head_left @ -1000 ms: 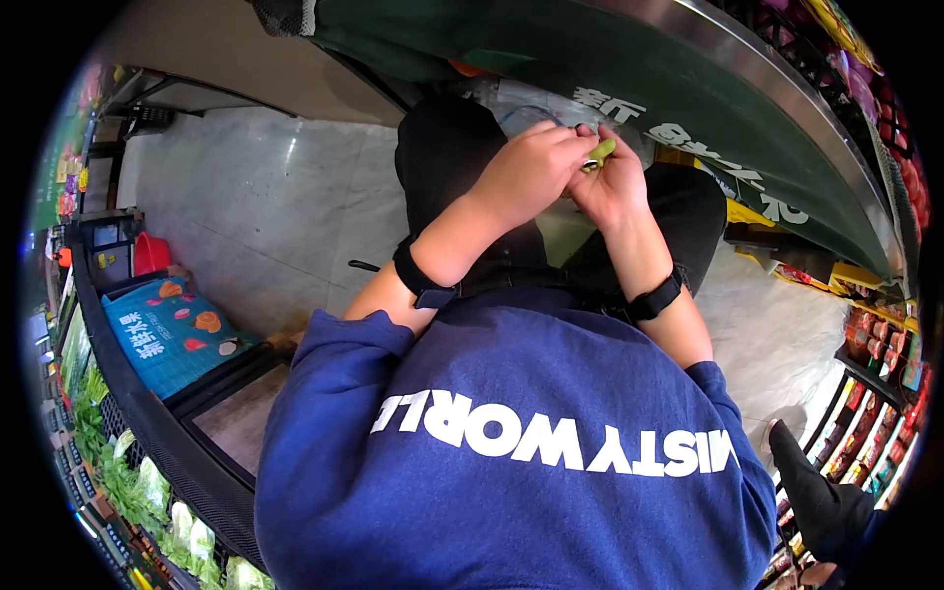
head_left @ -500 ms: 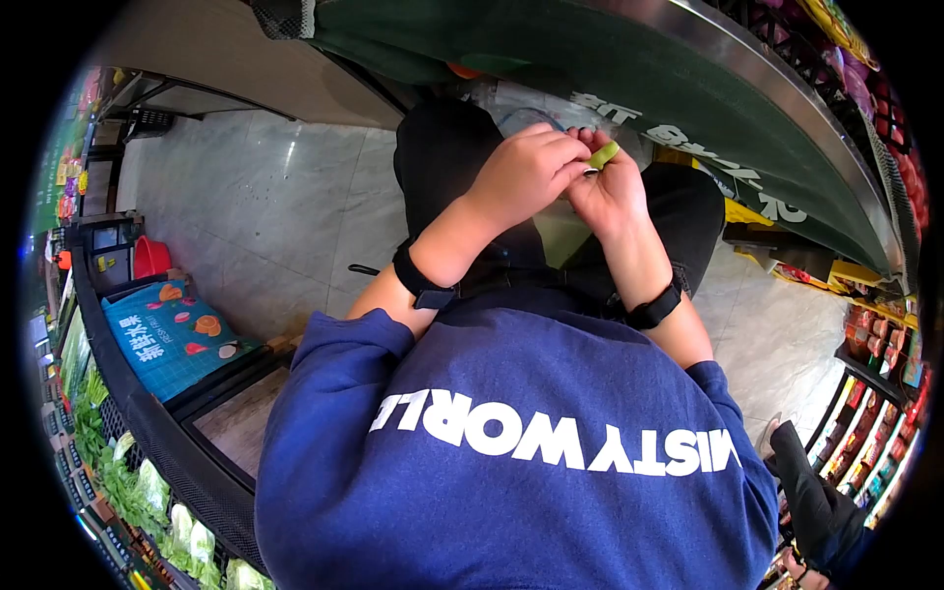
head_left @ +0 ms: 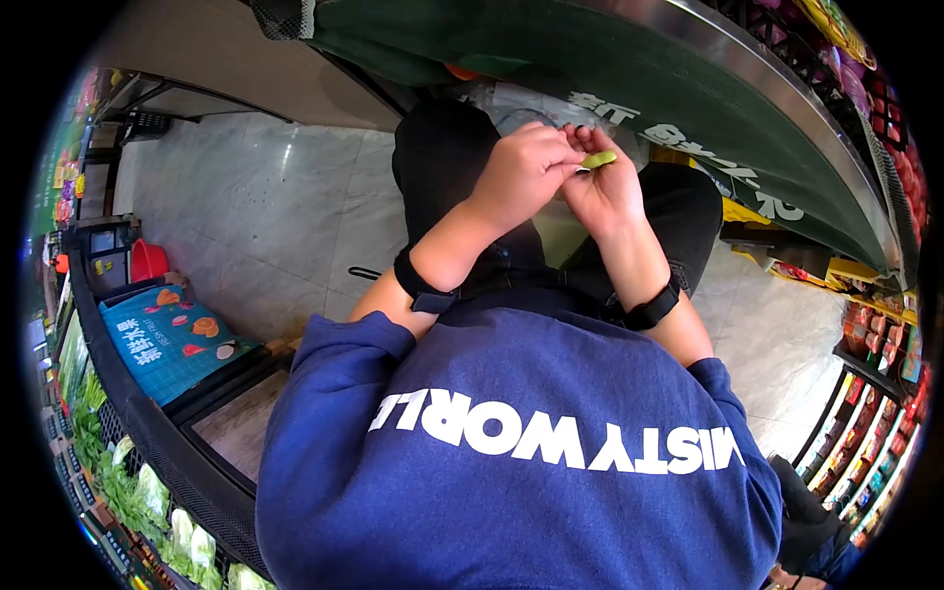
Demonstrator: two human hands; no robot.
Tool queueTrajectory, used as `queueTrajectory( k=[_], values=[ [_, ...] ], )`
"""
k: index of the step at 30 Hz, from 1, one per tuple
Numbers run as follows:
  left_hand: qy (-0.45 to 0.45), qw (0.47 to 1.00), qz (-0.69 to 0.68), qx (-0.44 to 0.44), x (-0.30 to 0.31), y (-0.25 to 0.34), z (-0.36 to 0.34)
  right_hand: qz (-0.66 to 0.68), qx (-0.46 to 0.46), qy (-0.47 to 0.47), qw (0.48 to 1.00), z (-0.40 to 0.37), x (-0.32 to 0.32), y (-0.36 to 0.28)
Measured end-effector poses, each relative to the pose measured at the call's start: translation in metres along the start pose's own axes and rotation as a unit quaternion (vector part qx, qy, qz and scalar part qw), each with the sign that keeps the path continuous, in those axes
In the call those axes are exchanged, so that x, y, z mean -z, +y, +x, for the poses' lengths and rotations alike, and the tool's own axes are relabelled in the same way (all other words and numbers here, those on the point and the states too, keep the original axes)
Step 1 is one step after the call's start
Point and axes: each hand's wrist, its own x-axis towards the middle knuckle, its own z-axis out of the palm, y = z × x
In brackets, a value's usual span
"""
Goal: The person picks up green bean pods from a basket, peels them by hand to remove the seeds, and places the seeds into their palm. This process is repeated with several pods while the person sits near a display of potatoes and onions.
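Observation:
My left hand (head_left: 526, 169) is closed, its thumb and fingertips pinching the near end of a pale green pod-like piece (head_left: 599, 158). My right hand (head_left: 605, 192), palm up with curled fingers, holds the same piece across its fingers. Both hands touch each other above my lap, between my dark-trousered knees. Just beyond them, partly covered by my fingers, is a clear plastic bag or bowl (head_left: 526, 118). Whether the pod is split cannot be made out.
A dark green cloth (head_left: 472, 49) with white lettering hangs from a metal-edged stand ahead. At left are a blue printed box (head_left: 172, 339), a red container (head_left: 149, 260) and leafy vegetables (head_left: 128, 492). Packed shelves (head_left: 865, 433) stand at right, where a person's dark-clothed leg (head_left: 811, 516) shows.
The green piece has turned from a slanted, rounder look to a longer, flatter one. My left fingers have shifted slightly along it. The other person's leg at lower right has moved.

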Motion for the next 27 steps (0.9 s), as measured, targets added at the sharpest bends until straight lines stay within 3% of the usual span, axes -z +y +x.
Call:
queueTrajectory(
  k=[6,9,11,14,21,27],
  values=[
    [-0.016,1.000,0.019,-0.014,0.008,0.000,0.004,0.000,-0.002,-0.024,1.000,0.001,0.003,-0.002],
    [-0.069,0.996,0.056,-0.025,0.010,0.004,0.008,-0.011,-0.014,-0.027,0.999,0.000,0.006,-0.003],
    [-0.047,0.998,0.049,0.009,0.007,0.011,0.009,0.022,-0.054,-0.032,0.998,0.000,0.009,-0.005],
    [-0.025,0.996,0.085,-0.009,0.001,0.010,0.008,0.031,-0.065,-0.049,0.996,-0.005,0.002,-0.003],
    [0.009,0.995,0.102,-0.008,-0.007,0.008,0.007,0.046,-0.047,-0.075,0.995,-0.002,0.004,0.000],
    [0.038,0.999,0.028,-0.014,-0.009,0.003,0.009,0.050,-0.028,-0.070,0.996,0.002,0.008,0.000]
  ],
)
